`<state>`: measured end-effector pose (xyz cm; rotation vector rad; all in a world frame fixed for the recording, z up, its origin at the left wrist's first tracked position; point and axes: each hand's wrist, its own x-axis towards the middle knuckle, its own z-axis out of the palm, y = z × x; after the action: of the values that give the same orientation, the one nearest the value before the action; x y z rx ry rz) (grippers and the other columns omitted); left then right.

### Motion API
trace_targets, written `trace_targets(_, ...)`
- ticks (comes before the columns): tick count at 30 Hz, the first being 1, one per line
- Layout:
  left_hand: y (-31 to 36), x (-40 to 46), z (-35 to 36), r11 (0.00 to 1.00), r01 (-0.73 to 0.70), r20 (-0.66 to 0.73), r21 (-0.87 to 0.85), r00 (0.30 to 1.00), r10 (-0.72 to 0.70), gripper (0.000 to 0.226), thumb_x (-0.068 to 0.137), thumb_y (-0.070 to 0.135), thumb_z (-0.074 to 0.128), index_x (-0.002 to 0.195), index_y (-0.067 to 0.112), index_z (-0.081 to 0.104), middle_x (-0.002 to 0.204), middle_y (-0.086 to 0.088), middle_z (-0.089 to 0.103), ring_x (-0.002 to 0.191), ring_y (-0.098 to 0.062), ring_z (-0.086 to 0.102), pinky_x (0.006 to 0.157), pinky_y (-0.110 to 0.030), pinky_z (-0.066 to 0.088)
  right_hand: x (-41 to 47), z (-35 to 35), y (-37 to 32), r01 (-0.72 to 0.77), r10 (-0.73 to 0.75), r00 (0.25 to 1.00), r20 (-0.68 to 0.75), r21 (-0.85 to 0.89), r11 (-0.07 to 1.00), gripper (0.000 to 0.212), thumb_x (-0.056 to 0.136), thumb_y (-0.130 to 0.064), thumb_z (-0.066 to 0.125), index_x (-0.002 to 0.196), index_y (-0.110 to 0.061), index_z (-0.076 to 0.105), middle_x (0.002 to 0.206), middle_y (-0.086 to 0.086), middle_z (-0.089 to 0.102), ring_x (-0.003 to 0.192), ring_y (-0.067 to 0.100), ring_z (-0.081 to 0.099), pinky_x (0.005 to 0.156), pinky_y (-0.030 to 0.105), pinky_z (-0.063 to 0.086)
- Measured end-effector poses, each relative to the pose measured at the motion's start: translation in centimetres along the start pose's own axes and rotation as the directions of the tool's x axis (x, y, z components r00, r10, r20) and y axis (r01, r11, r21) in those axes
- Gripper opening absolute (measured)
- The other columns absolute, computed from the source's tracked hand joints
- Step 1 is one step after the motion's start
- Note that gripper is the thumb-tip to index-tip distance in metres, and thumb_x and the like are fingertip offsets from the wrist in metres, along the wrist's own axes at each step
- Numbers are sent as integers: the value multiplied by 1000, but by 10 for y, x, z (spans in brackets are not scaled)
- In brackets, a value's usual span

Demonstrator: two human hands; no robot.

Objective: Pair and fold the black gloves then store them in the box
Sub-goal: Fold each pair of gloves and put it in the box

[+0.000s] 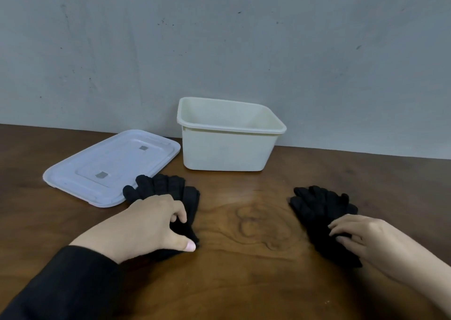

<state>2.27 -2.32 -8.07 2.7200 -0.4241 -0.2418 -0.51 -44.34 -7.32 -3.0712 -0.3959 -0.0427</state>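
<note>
Two black gloves lie out, one glove (168, 192) to the left and one glove (317, 210) to the right. There is one box (227, 148), one lid (109, 168) and one table (244, 283).

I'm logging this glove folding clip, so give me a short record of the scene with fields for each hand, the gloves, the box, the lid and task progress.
left hand: grips the left glove near its cuff
right hand: fingers curled on the right glove
gloves: black, apart, both flat on the wooden table
left glove fingertips: overlap the lid's near edge
box: cream, open, against the wall, no gloves visible inside
lid: pale, flat, left of the box
progress: gloves not yet paired
</note>
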Motion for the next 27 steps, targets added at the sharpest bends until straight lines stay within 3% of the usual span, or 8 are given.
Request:
trace_targets(2, -2, -7, -2, 1000, -29, 32, 9, 999, 29, 50, 70, 66, 70, 113, 44, 55, 107, 21, 51, 103, -1, 49, 94, -25, 43, 1, -1, -4, -80, 77, 984, -158, -13, 997, 32, 89, -26, 66, 96, -56, 56, 110, -34, 58, 104, -5, 60, 90, 23, 53)
trace_targets(6, -6, -11, -3, 997, -82, -48, -11, 996, 82, 19, 83, 51, 65, 95, 39, 57, 100, 19, 52, 98, 0, 49, 85, -20, 41, 3, -31, -26, -114, 288, 818, -498, 351, 930, 28, 91, -21, 56, 101, -48, 61, 96, -22, 69, 90, 9, 67, 72, 43, 60)
trace_targets(10, -4, -8, 0, 993, -109, -60, 40, 992, 111, 12, 86, 45, 62, 84, 33, 60, 96, 14, 52, 91, -6, 51, 73, -19, 33, 18, -64, -62, -50, 329, 874, -358, 606, 794, 21, 94, -23, 53, 92, -38, 67, 77, -5, 74, 61, 21, 73, 65, 50, 60)
trace_targets(14, -2, -6, 3, 994, -104, -26, 21, 994, 104, 9, 87, 38, 59, 80, 33, 57, 94, 12, 53, 82, -7, 52, 65, -17, 34, 46, -71, -105, -126, 282, 956, -83, 750, 649, 25, 98, -18, 54, 85, -25, 74, 83, -6, 77, 68, 19, 76, 68, 39, 60)
trace_targets(18, -1, -9, 0, 995, -97, -39, -5, 994, 97, 17, 90, 36, 55, 77, 24, 55, 88, 9, 53, 72, -6, 48, 62, -18, 35, 78, -62, -119, -10, 333, 916, -223, 818, 575, 19, 98, -19, 54, 92, -24, 70, 84, -7, 77, 71, 7, 75, 58, 13, 52)
trace_targets(23, 2, -10, -3, 997, -76, -49, 6, 996, 77, 20, 91, 36, 53, 77, 22, 54, 85, 7, 52, 69, -8, 48, 61, -19, 35, 73, -41, -135, 179, 214, 843, -493, 634, 753, 18, 94, -18, 57, 90, -32, 68, 77, -17, 73, 63, -2, 66, 55, 14, 45)
trace_targets(25, 3, -11, -3, 998, -60, -65, 10, 996, 60, 20, 90, 36, 52, 76, 22, 53, 82, 6, 51, 67, -9, 47, 59, -20, 34, 64, -12, -138, 159, 89, 915, -393, 555, 816, 20, 93, -22, 59, 93, -40, 68, 87, -23, 71, 68, 1, 67, 61, 21, 53)
trace_targets(27, 5, -9, -4, 999, -42, -101, 12, 994, 43, 21, 90, 37, 51, 75, 22, 52, 80, 4, 51, 65, -10, 47, 58, -22, 35, 55, 19, -137, 125, -34, 982, -183, 512, 850, 14, 92, -34, 57, 92, -44, 66, 104, -34, 66, 98, -10, 62, 90, 25, 53)
